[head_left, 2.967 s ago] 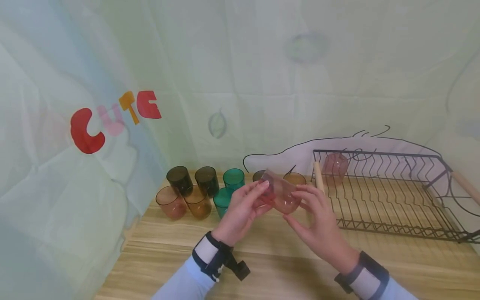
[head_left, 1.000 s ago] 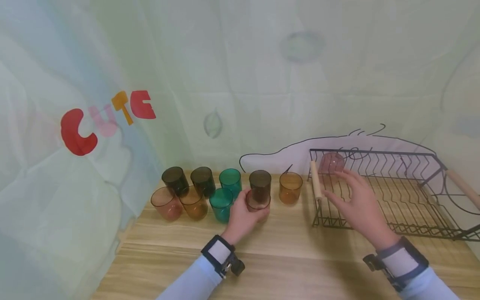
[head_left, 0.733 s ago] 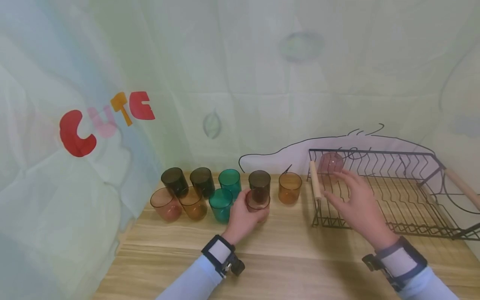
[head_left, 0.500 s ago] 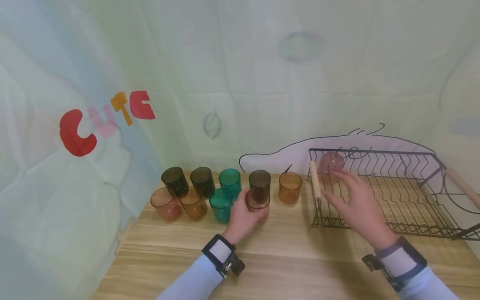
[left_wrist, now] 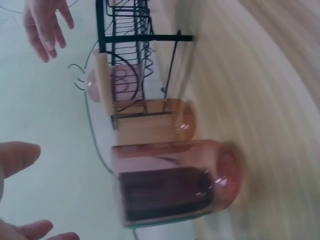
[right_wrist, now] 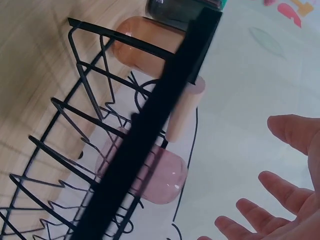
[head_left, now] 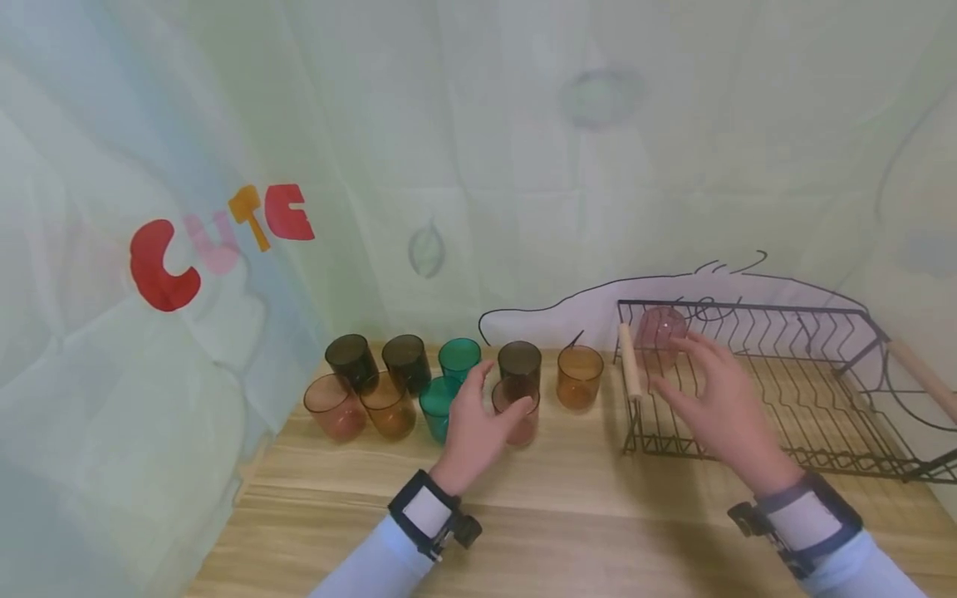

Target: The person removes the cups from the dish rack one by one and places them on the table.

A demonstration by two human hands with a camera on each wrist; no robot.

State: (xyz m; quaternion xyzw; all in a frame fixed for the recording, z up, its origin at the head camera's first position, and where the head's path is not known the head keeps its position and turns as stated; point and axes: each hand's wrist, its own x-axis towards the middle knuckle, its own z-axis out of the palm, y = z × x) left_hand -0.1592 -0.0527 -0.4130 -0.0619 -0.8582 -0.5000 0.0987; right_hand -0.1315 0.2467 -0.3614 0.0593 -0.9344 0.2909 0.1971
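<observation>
A pink glass stands upright on the wooden table, in front of a dark grey-brown glass. My left hand hovers beside and over it, thumb and fingers spread, touching nothing in the left wrist view. Another pink glass sits upside down at the left end of the black wire dish rack. My right hand is raised above the rack near that glass, fingers loosely spread. The right wrist view shows a gap between its fingertips and the pink glass.
Left of my left hand stand two dark glasses, two green glasses, a pink glass and an amber glass. Another amber glass stands by the rack's wooden handle. A printed cloth hangs behind.
Both hands held a pink glass three seconds ago; the left hand then set it on the table. It has now let go and lifted slightly. The right hand moved right to the rack and stays there.
</observation>
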